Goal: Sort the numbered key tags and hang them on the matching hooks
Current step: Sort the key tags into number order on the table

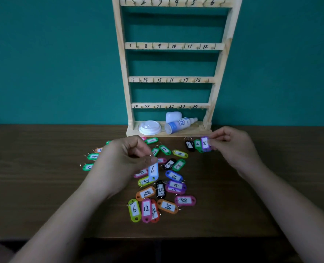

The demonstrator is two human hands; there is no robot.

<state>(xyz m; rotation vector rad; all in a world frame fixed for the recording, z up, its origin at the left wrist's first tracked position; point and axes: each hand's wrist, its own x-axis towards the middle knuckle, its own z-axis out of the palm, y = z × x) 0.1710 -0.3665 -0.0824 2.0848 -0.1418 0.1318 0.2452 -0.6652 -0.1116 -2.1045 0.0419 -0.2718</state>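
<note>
Head view: a hook rack [165, 46] stands at the back of the table [43, 177], loose tags [167, 206] strewn before it. Left hand [123, 158] pinches tag 6 [153, 170] over the pile; right hand [232, 147] pinches tag 5 [205, 143] near the rack's base.

Left hand [127, 158] pinches a pale tag marked 6 [153, 170] by its ring end, tag hanging upright over the loose tags [167, 188] scattered mid-counter [43, 186]. Right hand [231, 147] pinches a purple tag marked 5 [205, 144] with its fingers [217, 138], just beside a green tag marked 2 [197, 144] and a black tag marked 1 [189, 145] lying near the rack foot. Wooden rack [173, 46] with hooks numbered 1 to 24 stands at the counter's back against a teal wall [53, 63], its base tray holding a white lid [149, 127], a bottle [180, 124] on its side and a white case [173, 116].
</note>
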